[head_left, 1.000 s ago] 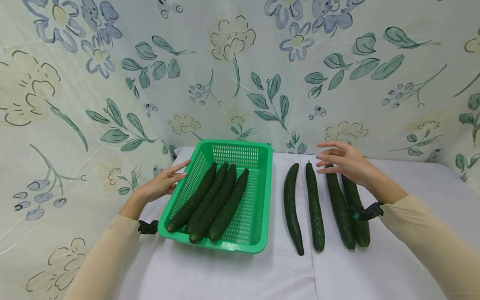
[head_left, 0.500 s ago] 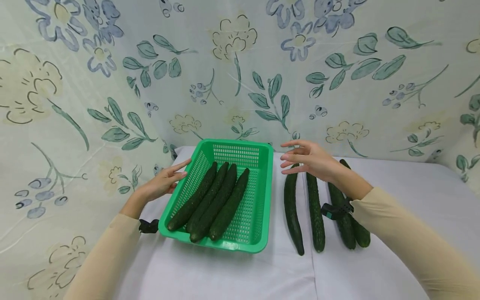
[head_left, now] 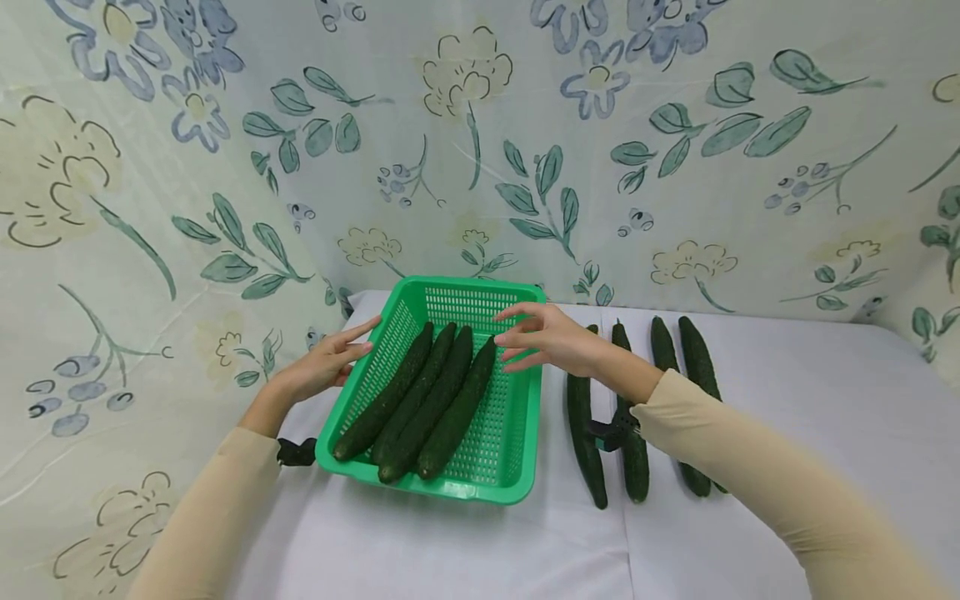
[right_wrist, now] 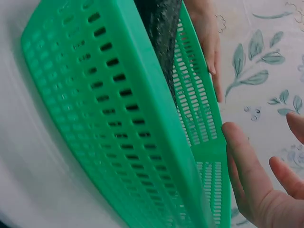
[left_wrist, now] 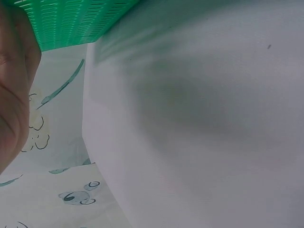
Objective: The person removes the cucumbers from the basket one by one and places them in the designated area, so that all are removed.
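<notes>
A green plastic basket (head_left: 538,417) has several dark cucumbers (head_left: 453,417) side by side in its left part. My left hand (head_left: 326,367) is at the basket's left wall, fingers extended and fingertips right at the rim. In the left wrist view that hand (left_wrist: 14,90) appears beside the basket's underside (left_wrist: 71,23). My right hand (head_left: 551,340) hovers over the basket's right rim, fingers spread and loosely bent, nothing between them. The right wrist view has its fingers (right_wrist: 249,166) close to the green rim and apart from the cucumber (right_wrist: 164,38) inside.
Several more cucumbers lie lengthwise to the right on the white cloth (head_left: 810,433), among them a curved one (head_left: 581,425) nearest the basket and another (head_left: 697,354) at the far right. My right forearm passes over them. A floral curtain (head_left: 465,167) hangs behind.
My right hand has moved left, from over the cucumbers on the cloth to over the basket's right rim. The left hand and the basket have stayed in place.
</notes>
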A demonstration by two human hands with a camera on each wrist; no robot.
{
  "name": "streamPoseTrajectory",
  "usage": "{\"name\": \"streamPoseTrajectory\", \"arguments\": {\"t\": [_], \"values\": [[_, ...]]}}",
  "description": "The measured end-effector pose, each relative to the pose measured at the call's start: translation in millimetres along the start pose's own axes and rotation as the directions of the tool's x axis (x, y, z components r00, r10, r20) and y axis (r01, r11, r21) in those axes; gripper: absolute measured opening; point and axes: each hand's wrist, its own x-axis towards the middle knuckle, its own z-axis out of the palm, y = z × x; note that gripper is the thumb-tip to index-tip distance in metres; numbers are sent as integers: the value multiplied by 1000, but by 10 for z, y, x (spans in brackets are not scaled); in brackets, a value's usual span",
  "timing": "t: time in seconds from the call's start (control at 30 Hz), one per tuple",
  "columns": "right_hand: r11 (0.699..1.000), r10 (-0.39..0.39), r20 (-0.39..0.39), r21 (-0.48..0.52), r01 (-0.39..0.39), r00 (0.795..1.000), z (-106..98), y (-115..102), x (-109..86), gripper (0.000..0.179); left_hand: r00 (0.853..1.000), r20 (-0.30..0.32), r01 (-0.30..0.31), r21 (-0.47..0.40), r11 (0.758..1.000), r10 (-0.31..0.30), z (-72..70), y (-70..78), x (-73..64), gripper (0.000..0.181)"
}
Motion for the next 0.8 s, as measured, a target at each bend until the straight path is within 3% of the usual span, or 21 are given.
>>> {"name": "streamPoseTrajectory", "arguments": {"t": [0.4, 0.8], "values": [[997, 69, 17, 17, -69, 997, 318, 178, 181, 42, 1000, -3, -9, 9, 1000, 9, -10, -19, 5, 57], [984, 174, -73, -11, -175, 982, 509, 311, 234, 45, 1000, 12, -10, -27, 1000, 10, -1, -23, 10, 57]]}}
